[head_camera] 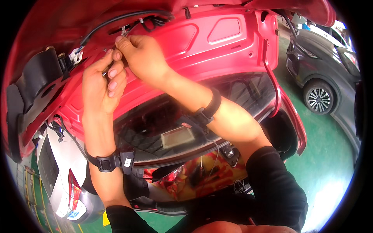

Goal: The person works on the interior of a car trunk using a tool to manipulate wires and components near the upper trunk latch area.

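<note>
My left hand (pixel 102 80) is raised to a red car tailgate (pixel 174 36), palm facing me and fingers curled. A thin metal rod (pixel 104 74), possibly a tool shaft, shows between its thumb and fingers. Beside it and almost touching, my right hand (pixel 144 56) has its thumb and forefinger bent together. Just past those fingertips is a small metal fitting (pixel 123 31) at an opening in the panel. Whether the right fingers grip the rod or the fitting is hidden. A black cable (pixel 116 19) arches over both hands to a white connector (pixel 76 56).
A black plastic housing (pixel 45 71) projects at the left. Below my forearms lie the rear window (pixel 145 131) and a patterned cloth (pixel 215 171) in the boot. A grey car (pixel 329 67) stands right, a white car (pixel 58 163) left, on a green floor (pixel 323 148).
</note>
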`<state>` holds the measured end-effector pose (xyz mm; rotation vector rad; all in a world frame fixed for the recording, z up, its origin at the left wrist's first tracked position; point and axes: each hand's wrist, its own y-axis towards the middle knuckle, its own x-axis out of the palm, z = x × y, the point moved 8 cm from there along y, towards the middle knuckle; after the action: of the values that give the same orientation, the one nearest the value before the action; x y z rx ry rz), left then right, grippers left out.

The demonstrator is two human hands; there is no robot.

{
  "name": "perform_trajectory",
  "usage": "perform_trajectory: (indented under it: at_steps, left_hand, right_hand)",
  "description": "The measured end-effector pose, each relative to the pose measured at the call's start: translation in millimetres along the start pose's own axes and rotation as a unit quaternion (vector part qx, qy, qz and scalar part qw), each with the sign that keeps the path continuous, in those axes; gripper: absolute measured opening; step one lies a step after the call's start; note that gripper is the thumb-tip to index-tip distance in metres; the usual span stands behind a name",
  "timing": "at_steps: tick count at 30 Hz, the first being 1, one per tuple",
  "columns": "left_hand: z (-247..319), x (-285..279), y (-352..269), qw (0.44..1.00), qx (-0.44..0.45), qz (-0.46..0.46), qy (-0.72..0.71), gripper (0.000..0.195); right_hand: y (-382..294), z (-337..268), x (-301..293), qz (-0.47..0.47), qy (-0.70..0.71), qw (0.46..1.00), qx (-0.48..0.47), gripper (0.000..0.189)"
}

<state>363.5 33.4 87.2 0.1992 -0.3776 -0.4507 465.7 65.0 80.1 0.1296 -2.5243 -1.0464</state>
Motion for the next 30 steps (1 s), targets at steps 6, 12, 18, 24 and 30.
perform_trajectory:
  at_steps: [6, 12, 18, 24, 30]
  left_hand:
    - [-1, -2, -4, 0.997, 0.0, 0.008, 0.082, 0.026]
    - [-5, -4, -1, 0.999, 0.002, 0.006, 0.041, 0.026]
    - [-6, -3, -8, 0.998, 0.01, 0.006, 0.059, 0.027]
    - [-8, -4, -4, 0.999, 0.011, 0.013, 0.039, 0.027]
    - [-11, -3, -4, 1.0, 0.007, 0.01, 0.018, 0.027]
  right_hand:
    - [-5, -2, 2, -0.028, -0.014, 0.999, 0.013, 0.035]
    - [-3, -2, 1, -0.021, -0.008, 1.0, 0.0, 0.035]
    - [-9, -4, 0, -0.019, -0.019, 1.0, 0.0, 0.035]
    - [-8, -4, -1, -0.018, -0.032, 0.999, -0.002, 0.035]
    - [-7, -3, -3, -0.026, -0.063, 0.998, 0.005, 0.035]
